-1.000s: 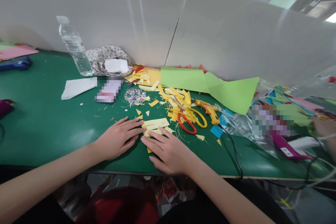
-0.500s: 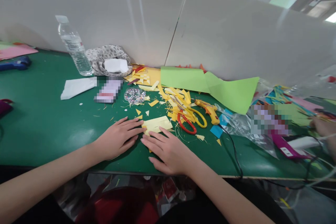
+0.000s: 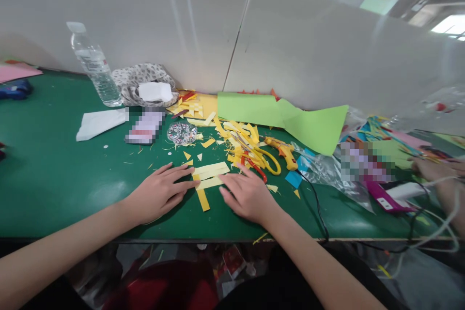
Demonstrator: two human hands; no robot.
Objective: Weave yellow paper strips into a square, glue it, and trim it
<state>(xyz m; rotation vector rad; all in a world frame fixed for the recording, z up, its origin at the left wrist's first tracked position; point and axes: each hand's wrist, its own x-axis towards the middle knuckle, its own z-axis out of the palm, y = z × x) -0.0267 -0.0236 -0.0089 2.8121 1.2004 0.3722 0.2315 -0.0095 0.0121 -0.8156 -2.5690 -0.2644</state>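
Pale yellow paper strips (image 3: 209, 170) lie side by side on the green table, crossing a darker yellow paper strip (image 3: 203, 199) that points toward me. My left hand (image 3: 162, 191) rests flat with its fingers apart, fingertips on the left ends of the strips. At their right ends is my right hand (image 3: 249, 193), fingers stretched out and apart, the fingertips close to or touching the lower pale strip. Just beyond my right hand, scissors with red and yellow handles (image 3: 271, 162) lie on a heap of yellow paper scraps (image 3: 236, 138).
A yellow glue gun (image 3: 283, 151) with a black cable lies right of the scissors. Green paper (image 3: 254, 109) leans along the wall. A water bottle (image 3: 96, 68), patterned cloth pouch (image 3: 127, 82) and phone (image 3: 146, 127) stand left. Another person's hand (image 3: 432, 169) is at the far right.
My right hand has moved right and slightly up, off the strips' middle, uncovering the darker strip's lower end. My left hand stays on the strips. The view has shifted slightly.
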